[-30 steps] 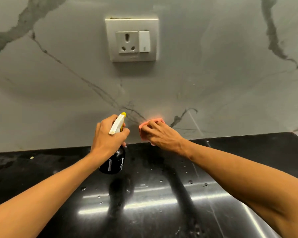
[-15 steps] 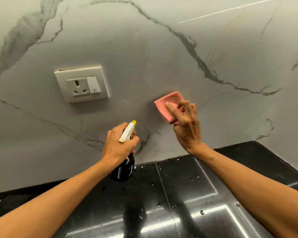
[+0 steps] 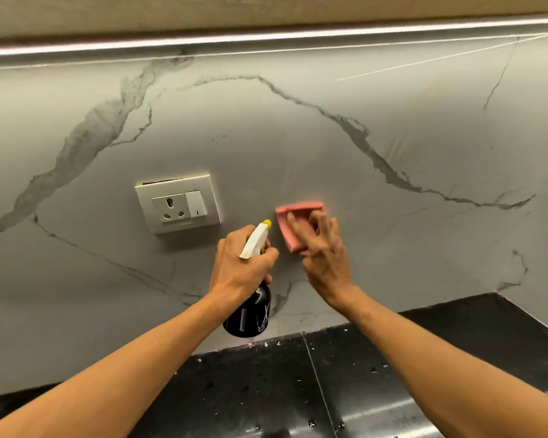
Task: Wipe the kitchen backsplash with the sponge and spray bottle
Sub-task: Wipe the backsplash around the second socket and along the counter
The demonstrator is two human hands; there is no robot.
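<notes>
While pink sponge [image 3: 283, 227] presses, veined marble backsplash [image 3: 298, 137] gleams.

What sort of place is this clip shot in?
Most likely a home kitchen: a marble-look backsplash rising behind a glossy black countertop, a wall socket set in it, and a light strip under a cabinet above.

Left hand [image 3: 238, 270] and right hand [image 3: 325, 260] both bare, forearms uncovered down to the lower edge of view, wrists bare too, knuckles and tendons standing out on the backs of both hands
</notes>
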